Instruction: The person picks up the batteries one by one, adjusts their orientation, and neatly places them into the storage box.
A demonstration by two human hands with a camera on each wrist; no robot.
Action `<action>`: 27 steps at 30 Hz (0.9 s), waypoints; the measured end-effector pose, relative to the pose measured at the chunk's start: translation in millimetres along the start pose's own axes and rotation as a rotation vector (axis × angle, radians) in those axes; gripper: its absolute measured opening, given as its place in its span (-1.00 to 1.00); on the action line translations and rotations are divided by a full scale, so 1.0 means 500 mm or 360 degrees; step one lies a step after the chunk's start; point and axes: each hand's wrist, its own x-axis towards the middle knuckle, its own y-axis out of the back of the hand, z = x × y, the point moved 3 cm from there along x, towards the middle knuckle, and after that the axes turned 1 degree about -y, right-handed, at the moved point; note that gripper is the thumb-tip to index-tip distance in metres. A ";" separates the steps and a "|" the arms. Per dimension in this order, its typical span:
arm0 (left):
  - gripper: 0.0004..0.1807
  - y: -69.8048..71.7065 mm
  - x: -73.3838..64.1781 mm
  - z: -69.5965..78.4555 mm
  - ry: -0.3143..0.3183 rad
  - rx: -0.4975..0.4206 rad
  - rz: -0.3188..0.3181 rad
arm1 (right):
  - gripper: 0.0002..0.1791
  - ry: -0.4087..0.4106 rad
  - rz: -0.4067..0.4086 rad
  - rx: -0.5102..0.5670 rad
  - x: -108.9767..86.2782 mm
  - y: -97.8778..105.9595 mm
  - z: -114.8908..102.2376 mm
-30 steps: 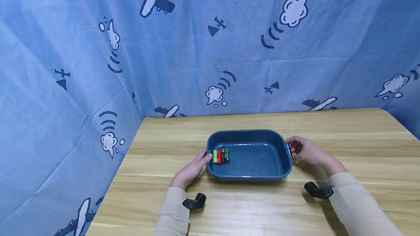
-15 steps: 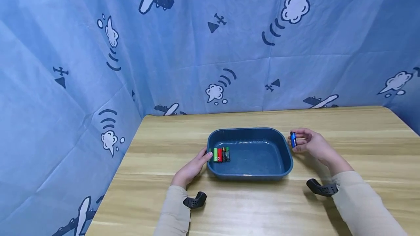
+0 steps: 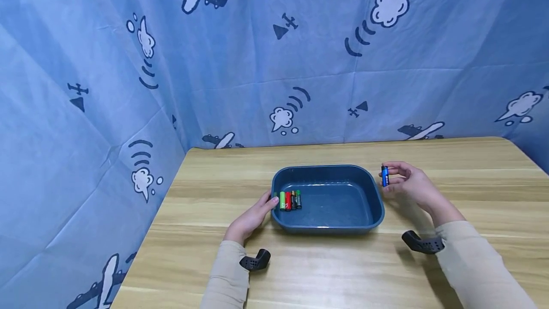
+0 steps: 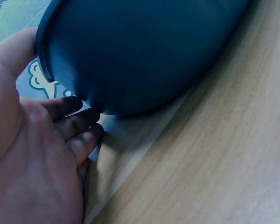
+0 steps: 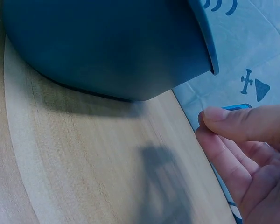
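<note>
A dark blue plastic basin [image 3: 330,227] sits on the table. My left hand [image 3: 253,217] grips its left end, thumb over the rim and fingers against the outer wall, as the left wrist view shows. Inside, by that thumb, several batteries lie side by side: a light green battery [image 3: 282,201], a red battery [image 3: 288,201] and dark ones, including a black battery with a green end [image 3: 299,200]. Just off the basin's right end, my right hand [image 3: 409,185] pinches a blue battery [image 3: 385,176] upright between thumb and fingers. In the right wrist view, the thumb hides most of it.
The wooden table [image 3: 321,271] extends around the basin. A blue curtain [image 3: 240,51] with printed airplanes hangs behind and to the left. Black wrist mounts [image 3: 256,260] stick out from both sleeves.
My right hand has moved up and slightly right, lifting the blue battery away from the basin's right end and into fuller sight. The left hand keeps its hold on the basin.
</note>
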 end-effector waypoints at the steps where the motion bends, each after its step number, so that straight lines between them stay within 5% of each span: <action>1: -0.30 0.000 -0.001 0.002 -0.0003 0.0001 -0.0002 | -0.09 -0.0004 0.0003 -0.0002 0.001 0.001 0.000; 11: -0.29 -0.001 -0.003 0.006 0.0004 0.0004 0.0010 | -0.36 0.0108 -0.0017 0.0108 0.001 0.006 -0.002; 27: -0.30 -0.004 -0.001 0.003 -0.0005 0.0002 -0.0002 | -0.39 0.0111 -0.0013 0.0142 -0.008 0.011 0.008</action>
